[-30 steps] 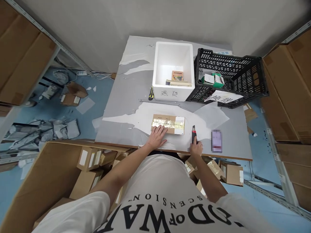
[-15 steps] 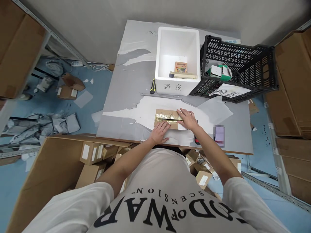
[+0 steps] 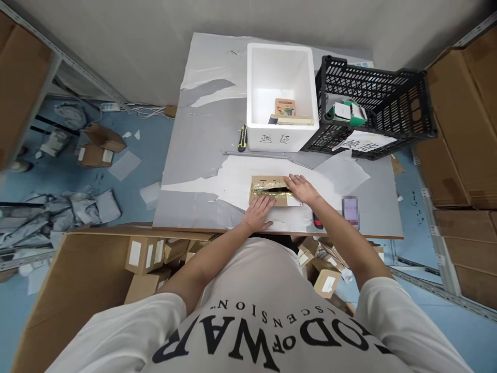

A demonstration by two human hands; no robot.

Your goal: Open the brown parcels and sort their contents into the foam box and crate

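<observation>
A small cardboard box (image 3: pixel 280 199) with shiny yellowish tape lies on the table, a dark gap running along the middle of its top. My left hand (image 3: pixel 258 213) grips its near flap, fingers bent over the edge by the gap. At the right end, my right hand (image 3: pixel 302 190) holds the far flap, with its thumb hidden. What is inside the box is too dark to make out. A red and black tool (image 3: pixel 317 221) lies beside my right forearm, partly hidden by it.
Behind the box stand a white foam bin (image 3: pixel 282 135) holding small boxes and a black plastic crate (image 3: pixel 378 85). A yellow and black utility knife (image 3: pixel 242 139) lies left of the bin. A blurred purple item (image 3: pixel 350 211) is at right. A large carton (image 3: pixel 89 269) of parcels stands below the table's edge.
The slit in the box top has spread wider, its flaps pulled apart. Both hands stay on the box. The whole view has shifted slightly.
</observation>
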